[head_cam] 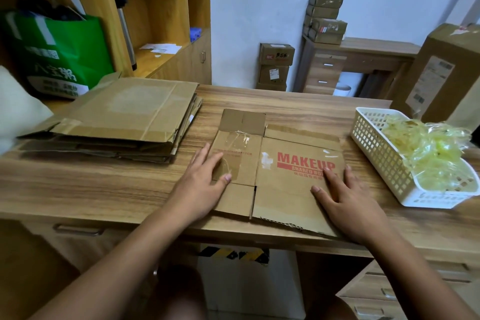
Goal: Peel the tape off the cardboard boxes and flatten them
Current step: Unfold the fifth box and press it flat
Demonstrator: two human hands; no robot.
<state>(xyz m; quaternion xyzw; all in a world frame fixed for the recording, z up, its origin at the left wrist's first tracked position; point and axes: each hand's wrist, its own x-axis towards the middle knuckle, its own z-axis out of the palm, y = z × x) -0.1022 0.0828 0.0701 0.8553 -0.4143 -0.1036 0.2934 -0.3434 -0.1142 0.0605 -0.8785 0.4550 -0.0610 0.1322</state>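
Observation:
A flattened cardboard box (283, 184) with red "MAKEUP" lettering lies on the wooden desk (104, 184), close to the front edge. Strips of clear tape (240, 139) still stick to its left panel. My left hand (205, 179) rests flat on that left panel, fingers spread, holding nothing. My right hand (342, 197) lies flat on the right panel, over the end of the lettering, fingers apart. Both palms press down on the cardboard.
A stack of flattened boxes (122, 119) sits on the desk at the left. A white perforated basket (384, 158) full of crumpled yellowish tape stands at the right. A tall sealed box (439, 73) is behind it. More boxes (324, 18) stand on a far cabinet.

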